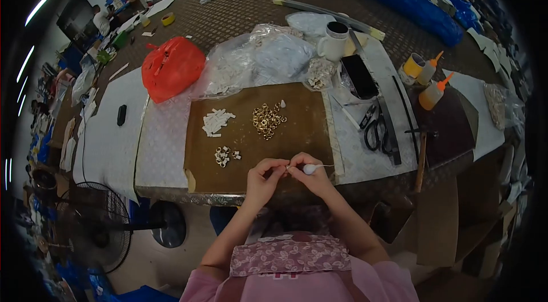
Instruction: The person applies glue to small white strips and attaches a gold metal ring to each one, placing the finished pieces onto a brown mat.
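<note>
My left hand [264,179] and my right hand [317,179] meet over the front of a brown mat [257,156]. Their fingertips pinch together around a tiny piece, mostly hidden and too small to name. Tucked in my right hand is a small white squeeze bottle [310,169], its thin nozzle pointing right. Beyond my hands lies a heap of gold metal rings [267,121]. Left of it are a pile of short white strips [217,122] and a small cluster of rings with white strip pieces on them [222,156]. A little white tip [282,104] stands by the gold heap.
Behind the mat sit a red plastic bag [173,69], clear bags [274,56] and a white mug [334,42]. To the right are a phone [359,76], black scissors [375,132], orange-tipped bottles [432,95] and a hammer [422,156]. A fan [94,225] stands at lower left.
</note>
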{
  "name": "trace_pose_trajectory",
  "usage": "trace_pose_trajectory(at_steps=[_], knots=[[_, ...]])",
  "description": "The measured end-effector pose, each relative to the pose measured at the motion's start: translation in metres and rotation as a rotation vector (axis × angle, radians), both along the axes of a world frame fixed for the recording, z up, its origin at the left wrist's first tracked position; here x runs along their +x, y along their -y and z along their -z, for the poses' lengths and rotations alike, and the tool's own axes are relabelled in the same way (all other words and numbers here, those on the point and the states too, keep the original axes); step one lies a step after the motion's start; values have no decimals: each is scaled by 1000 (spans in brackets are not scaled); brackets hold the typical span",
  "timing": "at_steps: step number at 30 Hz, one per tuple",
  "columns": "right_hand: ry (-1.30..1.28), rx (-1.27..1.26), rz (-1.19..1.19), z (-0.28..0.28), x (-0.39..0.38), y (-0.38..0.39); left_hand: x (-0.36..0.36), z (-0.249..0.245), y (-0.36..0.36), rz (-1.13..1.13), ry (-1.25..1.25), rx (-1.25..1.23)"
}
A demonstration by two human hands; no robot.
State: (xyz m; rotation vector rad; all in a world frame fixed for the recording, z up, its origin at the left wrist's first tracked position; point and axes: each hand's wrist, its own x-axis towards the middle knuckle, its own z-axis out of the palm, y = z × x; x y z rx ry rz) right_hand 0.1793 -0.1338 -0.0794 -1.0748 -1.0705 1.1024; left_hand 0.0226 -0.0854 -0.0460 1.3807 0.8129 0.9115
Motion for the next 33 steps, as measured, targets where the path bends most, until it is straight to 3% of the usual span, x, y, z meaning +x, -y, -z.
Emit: trace_pose_trajectory(at_steps=[3, 6, 24, 33], knots=[[38, 49, -16, -6, 2, 0, -4, -2, -4, 48, -49, 71], [56, 17, -22, -5, 1, 1, -10, -7, -6, 71, -146, -54], [105, -15, 12, -5, 0, -1, -20, 7, -16, 63, 448, -650], [76, -50, 11, -5, 1, -2, -17, 13, -15, 77, 464, -653]])
